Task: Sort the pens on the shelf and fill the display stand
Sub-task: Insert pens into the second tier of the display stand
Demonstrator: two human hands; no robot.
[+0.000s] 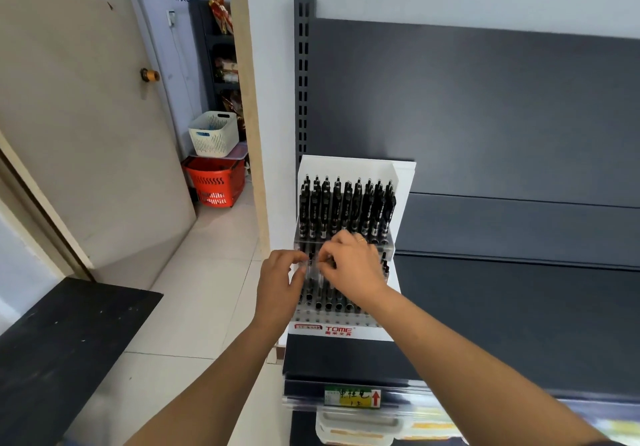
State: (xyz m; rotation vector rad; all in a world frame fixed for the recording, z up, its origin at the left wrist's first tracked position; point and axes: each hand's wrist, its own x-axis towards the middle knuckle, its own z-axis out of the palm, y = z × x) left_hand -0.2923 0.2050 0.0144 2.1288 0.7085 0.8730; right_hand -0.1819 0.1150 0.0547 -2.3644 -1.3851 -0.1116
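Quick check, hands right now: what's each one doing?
Left hand: fingers curled at the middle row of the display stand; grip cannot be told.
Right hand: pinching a black pen in that row.

Right of the stand point(346, 166), the shelf point(519, 324) lies open. Upright pens point(346, 203) crowd the stand's far tier; the back panel point(485, 116) closes the far side, a wall point(273, 134) the left.

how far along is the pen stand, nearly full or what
Done: the back row of the stand looks full of black pens. In hand: the left hand and right hand work at the middle row; their grip is unclear. To do: front holes sit empty.
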